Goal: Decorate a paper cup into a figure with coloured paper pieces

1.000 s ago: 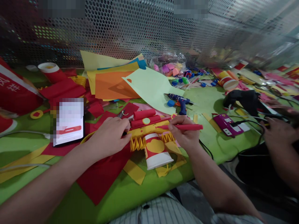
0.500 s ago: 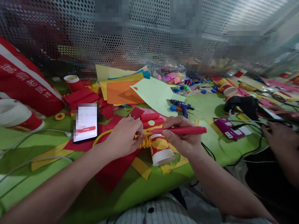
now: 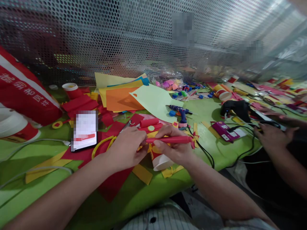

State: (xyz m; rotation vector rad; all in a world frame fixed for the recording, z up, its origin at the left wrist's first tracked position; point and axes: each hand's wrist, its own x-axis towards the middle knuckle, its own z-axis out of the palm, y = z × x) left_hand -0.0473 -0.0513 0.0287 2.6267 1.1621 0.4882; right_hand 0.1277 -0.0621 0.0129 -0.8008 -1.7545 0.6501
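My right hand (image 3: 176,145) is closed around a red marker pen (image 3: 177,139), held nearly level with one end pointing left. That end reaches the fingertips of my left hand (image 3: 130,145). My left fingers are pinched together, and a bit of yellow paper shows between them; the rest is hidden by the fingers. Just below my hands, a red and white paper cup (image 3: 160,161) lies on its side, partly covered by my right hand. Behind them lie red paper rolls (image 3: 149,122) with a pale round piece on one. Red paper (image 3: 117,182) spreads under my left forearm.
A lit phone (image 3: 85,131) lies at left near a large red bag (image 3: 26,89). A blue glue gun (image 3: 181,112) rests beyond my hands by coloured sheets (image 3: 124,97). A purple power strip (image 3: 225,131) and another person's hand (image 3: 273,137) are at right.
The marker has moved left, so its left end now meets my left fingers, where its narrow tip showed before. The view has shifted slightly. The other person's hand reaches farther in.
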